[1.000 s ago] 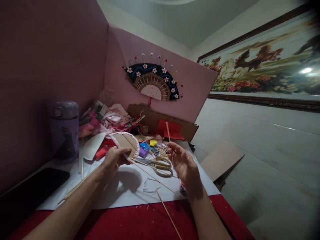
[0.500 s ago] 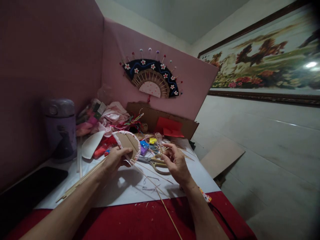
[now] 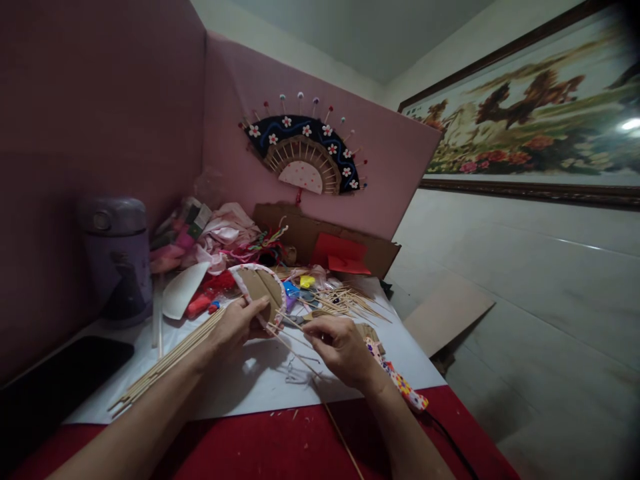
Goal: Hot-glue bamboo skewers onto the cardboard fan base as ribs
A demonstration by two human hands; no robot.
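Note:
My left hand [image 3: 240,323] grips a half-round piece of cardboard [image 3: 263,288] with a white, pink-spotted cloth edge, its thumb across the brown face. Thin bamboo sticks [image 3: 296,354] stick out from the cardboard's lower edge toward the right. My right hand [image 3: 336,345] pinches another thin bamboo stick [image 3: 290,321], whose far end meets or nearly meets the lower right edge of the cardboard. Whether it goes in or only touches, I cannot tell. Behind the right hand lie scissors [image 3: 296,320], mostly covered.
A heap of short sticks [image 3: 350,301] lies behind my right hand. Longer sticks [image 3: 165,363] run under my left forearm. A glue gun [image 3: 405,387] with a cord lies at right. A purple bottle [image 3: 120,260] and a dark phone [image 3: 75,367] are left. A decorated fan [image 3: 306,150] hangs behind.
My right hand has moved left and down from the stick heap, bringing its stick to the cardboard's edge. The cardboard in my left hand has shifted slightly right.

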